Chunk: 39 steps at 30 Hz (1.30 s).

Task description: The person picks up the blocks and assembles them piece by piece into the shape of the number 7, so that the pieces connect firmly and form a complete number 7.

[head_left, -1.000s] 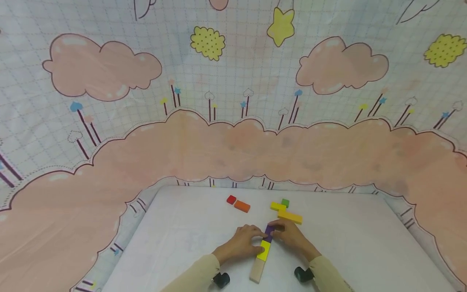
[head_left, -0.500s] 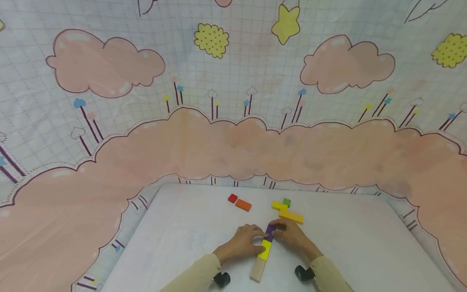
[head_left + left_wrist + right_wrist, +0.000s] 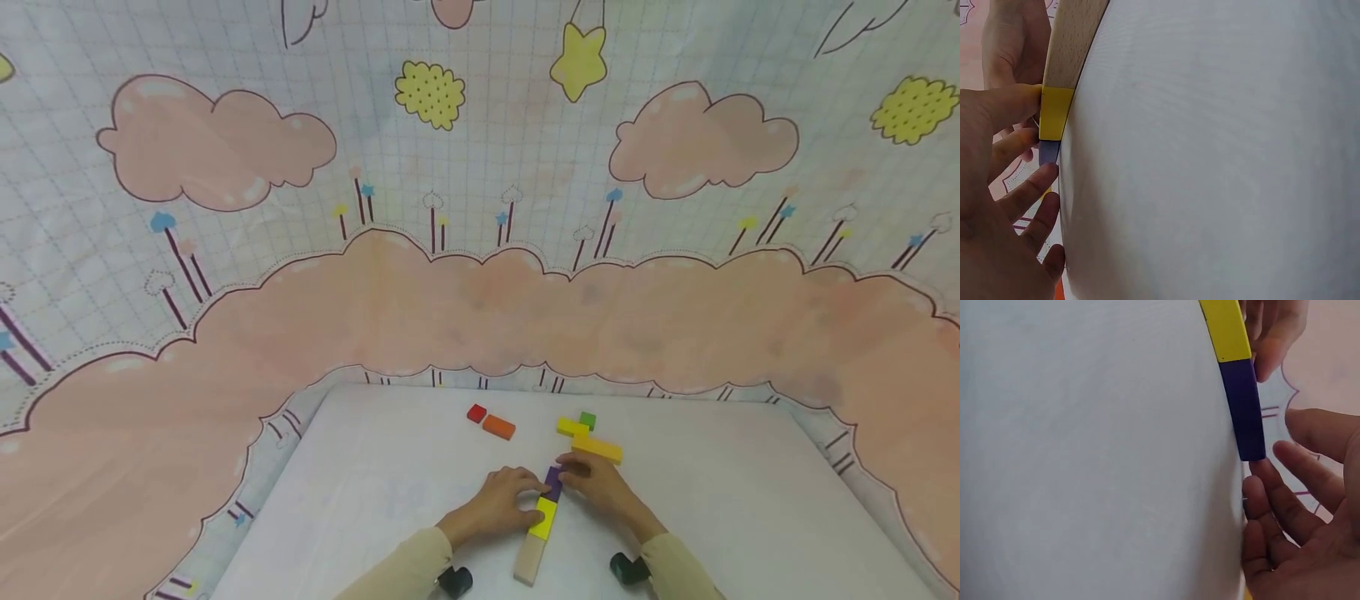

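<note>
A purple block, a yellow block and a plain wood block lie end to end in a slanted row. On the row's left side is my left hand, thumb at the yellow block and index fingertip by the purple one. The left wrist view shows that hand's other fingers spread beside the row. My right hand is around the purple block's far end. Seen from the right wrist, a fingertip is right at that end, while the thumb stands off its side.
Beyond the hands lie a long orange-yellow block, a shorter yellow block and a green cube. Farther left are an orange block and a red cube. Dark wrist-worn devices hang under the sleeves.
The right hand has shifted slightly off the purple block's far end, baring more of it. The left hand and the row look unchanged; the head view has tilted slightly.
</note>
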Each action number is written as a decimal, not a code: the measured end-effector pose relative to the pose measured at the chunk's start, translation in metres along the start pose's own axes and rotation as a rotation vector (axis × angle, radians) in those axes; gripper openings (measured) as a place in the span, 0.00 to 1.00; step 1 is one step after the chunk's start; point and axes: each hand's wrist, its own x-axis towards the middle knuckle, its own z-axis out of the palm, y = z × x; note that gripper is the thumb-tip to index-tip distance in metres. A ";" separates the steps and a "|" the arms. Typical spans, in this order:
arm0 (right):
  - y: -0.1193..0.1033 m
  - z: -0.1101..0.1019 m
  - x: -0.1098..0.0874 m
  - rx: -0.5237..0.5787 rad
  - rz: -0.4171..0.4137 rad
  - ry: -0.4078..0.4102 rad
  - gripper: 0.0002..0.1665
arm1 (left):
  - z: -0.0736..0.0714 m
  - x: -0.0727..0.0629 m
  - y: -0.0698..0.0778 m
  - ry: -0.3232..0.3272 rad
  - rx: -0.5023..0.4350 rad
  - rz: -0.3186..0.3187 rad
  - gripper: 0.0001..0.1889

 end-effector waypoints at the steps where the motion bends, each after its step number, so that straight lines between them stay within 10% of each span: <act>1: -0.001 0.000 -0.001 -0.004 0.001 0.002 0.15 | 0.000 0.000 0.000 0.001 0.001 0.001 0.20; 12: -0.003 -0.022 -0.010 -0.082 -0.119 0.115 0.13 | 0.001 0.000 0.000 -0.005 -0.008 0.001 0.20; 39: 0.036 -0.056 -0.004 -0.014 0.111 0.258 0.20 | 0.001 -0.002 0.000 -0.006 -0.024 -0.003 0.20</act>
